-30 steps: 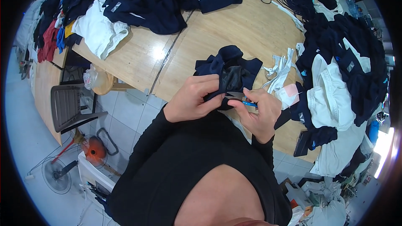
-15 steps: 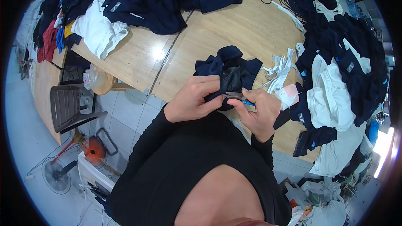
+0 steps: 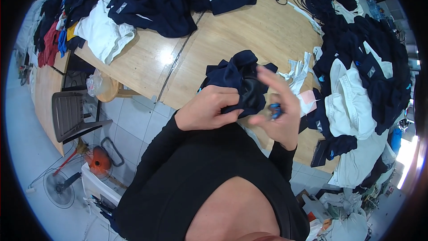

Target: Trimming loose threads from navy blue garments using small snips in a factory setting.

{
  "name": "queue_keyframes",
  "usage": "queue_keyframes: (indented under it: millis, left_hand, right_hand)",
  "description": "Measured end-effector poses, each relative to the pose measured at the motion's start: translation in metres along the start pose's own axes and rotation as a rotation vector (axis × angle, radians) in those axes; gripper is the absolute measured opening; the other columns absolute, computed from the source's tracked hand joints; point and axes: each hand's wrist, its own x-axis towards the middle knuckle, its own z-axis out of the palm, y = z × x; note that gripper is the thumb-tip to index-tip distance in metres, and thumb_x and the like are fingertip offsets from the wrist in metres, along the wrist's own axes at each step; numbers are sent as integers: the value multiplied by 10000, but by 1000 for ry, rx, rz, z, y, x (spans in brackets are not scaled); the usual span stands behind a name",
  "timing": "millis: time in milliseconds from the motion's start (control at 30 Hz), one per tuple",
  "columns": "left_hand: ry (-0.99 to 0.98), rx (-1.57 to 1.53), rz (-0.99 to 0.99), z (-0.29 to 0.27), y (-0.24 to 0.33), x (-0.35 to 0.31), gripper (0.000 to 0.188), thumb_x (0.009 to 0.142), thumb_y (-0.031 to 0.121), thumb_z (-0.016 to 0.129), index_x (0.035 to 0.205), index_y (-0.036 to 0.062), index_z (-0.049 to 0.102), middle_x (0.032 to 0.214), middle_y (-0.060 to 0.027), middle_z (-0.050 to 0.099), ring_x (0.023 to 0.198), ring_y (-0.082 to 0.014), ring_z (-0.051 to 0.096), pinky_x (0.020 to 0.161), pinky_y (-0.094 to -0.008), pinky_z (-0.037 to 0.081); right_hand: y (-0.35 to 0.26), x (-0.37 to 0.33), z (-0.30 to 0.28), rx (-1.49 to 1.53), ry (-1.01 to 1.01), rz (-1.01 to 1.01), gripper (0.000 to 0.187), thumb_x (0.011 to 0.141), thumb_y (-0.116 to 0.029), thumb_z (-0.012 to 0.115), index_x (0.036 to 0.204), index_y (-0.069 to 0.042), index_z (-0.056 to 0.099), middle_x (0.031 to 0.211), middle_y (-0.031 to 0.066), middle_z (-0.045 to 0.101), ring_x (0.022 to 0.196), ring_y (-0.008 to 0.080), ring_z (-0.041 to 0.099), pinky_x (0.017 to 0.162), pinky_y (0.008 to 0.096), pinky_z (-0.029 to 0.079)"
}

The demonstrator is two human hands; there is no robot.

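Note:
My left hand is closed on the edge of a navy garment, fingers and thumb pinching the cloth. A black inner lining shows in the garment's opening. To its right is my right hand, blurred by motion, with thumb and index finger spread apart. Small thread snips with blue handles sit in its palm, held by the curled fingers; their blades are hard to make out. The right index fingertip is close to the garment's right side; whether it touches cannot be told.
On the wooden table, dark garments and white clothing lie at the far left. White strips, white shorts and more navy clothes lie on the right. Black cords are at the back. A chair and fan stand left.
My right hand has pulled the snips back from the cloth, and its thumb and index finger have spread. The garment has shifted slightly in my left hand, which keeps its hold.

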Motion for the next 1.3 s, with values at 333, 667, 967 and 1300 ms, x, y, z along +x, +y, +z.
queue_keyframes:
  millis: [333, 667, 967, 1300]
  left_hand:
    - [676, 514, -331, -35, -78, -55, 377, 728, -165, 663, 921, 102, 847, 1085, -98, 657, 889, -277, 637, 771, -361, 526]
    - [329, 577, -535, -34, -91, -54, 396, 822, 141, 801, 1200, 37, 741, 1471, -197, 598, 1205, -421, 647, 993, -439, 552]
    - [132, 384, -356, -19, -113, -42, 350, 684, 69, 706, 1029, 75, 766, 1092, -115, 712, 1207, -357, 596, 1028, -451, 499]
    - [439, 780, -614, -9, -189, -57, 321, 815, 198, 762, 1102, 69, 700, 1139, -194, 662, 1168, -402, 605, 983, -537, 520]
  right_hand:
    - [76, -20, -20, -95, 180, 162, 130, 907, 58, 808, 984, 29, 709, 892, 37, 721, 801, 69, 646, 734, 227, 501]
    - [131, -27, -17, -238, 169, 355, 131, 954, -34, 806, 1015, 40, 716, 862, 43, 736, 823, 71, 660, 754, 247, 523]
    - [131, -4, 68, -105, -85, 153, 260, 905, -91, 816, 1156, -46, 771, 1380, 241, 678, 1278, 416, 666, 1040, 417, 537]
    - [119, -21, 37, 371, 185, 304, 143, 898, 58, 797, 1032, 13, 817, 1040, 38, 702, 951, 113, 631, 792, 253, 473]
